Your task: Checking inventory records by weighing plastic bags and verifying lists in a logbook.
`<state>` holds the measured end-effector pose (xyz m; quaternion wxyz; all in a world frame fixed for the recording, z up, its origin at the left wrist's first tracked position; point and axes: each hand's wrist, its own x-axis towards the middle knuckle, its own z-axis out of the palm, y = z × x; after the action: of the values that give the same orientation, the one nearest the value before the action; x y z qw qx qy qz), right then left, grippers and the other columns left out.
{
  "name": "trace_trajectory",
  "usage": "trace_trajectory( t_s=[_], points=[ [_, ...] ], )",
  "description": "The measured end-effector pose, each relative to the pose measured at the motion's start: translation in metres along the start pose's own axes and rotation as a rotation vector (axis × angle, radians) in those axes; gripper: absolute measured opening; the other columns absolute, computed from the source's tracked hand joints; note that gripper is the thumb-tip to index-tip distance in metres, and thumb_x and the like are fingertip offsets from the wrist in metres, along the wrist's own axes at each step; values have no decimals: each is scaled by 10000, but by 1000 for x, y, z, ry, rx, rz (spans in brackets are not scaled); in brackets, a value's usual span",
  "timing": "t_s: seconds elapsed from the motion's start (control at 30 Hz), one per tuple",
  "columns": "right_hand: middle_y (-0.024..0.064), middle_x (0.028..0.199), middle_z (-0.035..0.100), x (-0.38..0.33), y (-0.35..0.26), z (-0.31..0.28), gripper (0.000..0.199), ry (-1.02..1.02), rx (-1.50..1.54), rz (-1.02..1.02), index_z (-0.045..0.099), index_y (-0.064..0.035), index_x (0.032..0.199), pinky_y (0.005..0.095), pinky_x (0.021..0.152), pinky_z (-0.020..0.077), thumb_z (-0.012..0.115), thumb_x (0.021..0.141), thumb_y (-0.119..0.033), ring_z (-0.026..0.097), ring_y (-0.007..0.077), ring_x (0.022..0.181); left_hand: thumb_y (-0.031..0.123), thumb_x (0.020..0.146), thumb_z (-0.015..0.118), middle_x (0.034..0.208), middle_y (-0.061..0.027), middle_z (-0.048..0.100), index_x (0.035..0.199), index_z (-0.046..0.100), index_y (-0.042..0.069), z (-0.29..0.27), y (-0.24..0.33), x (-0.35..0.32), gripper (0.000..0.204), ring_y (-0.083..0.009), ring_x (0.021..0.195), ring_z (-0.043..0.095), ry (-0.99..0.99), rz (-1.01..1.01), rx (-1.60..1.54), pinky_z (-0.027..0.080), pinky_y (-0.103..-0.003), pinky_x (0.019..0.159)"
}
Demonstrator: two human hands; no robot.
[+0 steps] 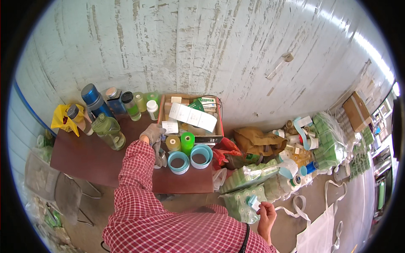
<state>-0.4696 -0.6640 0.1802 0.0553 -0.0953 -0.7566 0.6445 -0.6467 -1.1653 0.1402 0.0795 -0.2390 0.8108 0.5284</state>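
Observation:
My left hand (154,133), in a grey glove, reaches over the table next to the front left corner of an open box (220,126). Its fingers are hard to make out. Beneath it lies a grey cloth piece (160,157), perhaps another glove. A small white printed card (170,127) is just right of the hand. Two light blue label rolls (201,156), a green roll (187,142) and a brown tape roll (173,143) stand nearby. My bare right hand (266,218) hangs at the lower right, pinching a small light blue and white label piece (254,203).
Bottles, among them a green jug (109,131), crowd the back left of the brown table (84,154). A chair (55,181) stands at left. Plastic-wrapped green packs (244,198), a brown bag (257,141) and loose rolls are piled right of the table. A white strapped bag (318,230) lies lower right.

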Motion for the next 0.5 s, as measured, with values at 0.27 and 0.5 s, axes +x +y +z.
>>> trace_trajectory(
  t_s=[0.27, 0.5],
  points=[
    [56, 779, 587, -2, 2, 17, 105, 33, 19, 8, 586, 28, 851, 233, 579, 434, 519, 775, 0, 516, 111, 644, 193, 768, 606, 803, -115, 624, 970, 621, -47, 0, -7, 5, 314, -196, 706, 578, 20, 22, 5, 460, -308, 641],
    [54, 802, 575, 0, 8, 22, 120, -22, -10, 17, 572, 8, 941, 203, 588, 414, 510, 839, -1, 507, 87, 635, 128, 781, 582, 711, -102, 602, 872, 635, -45, 1, 11, -3, 202, -181, 627, 552, -32, 7, 42, 441, -318, 597]
  ],
)
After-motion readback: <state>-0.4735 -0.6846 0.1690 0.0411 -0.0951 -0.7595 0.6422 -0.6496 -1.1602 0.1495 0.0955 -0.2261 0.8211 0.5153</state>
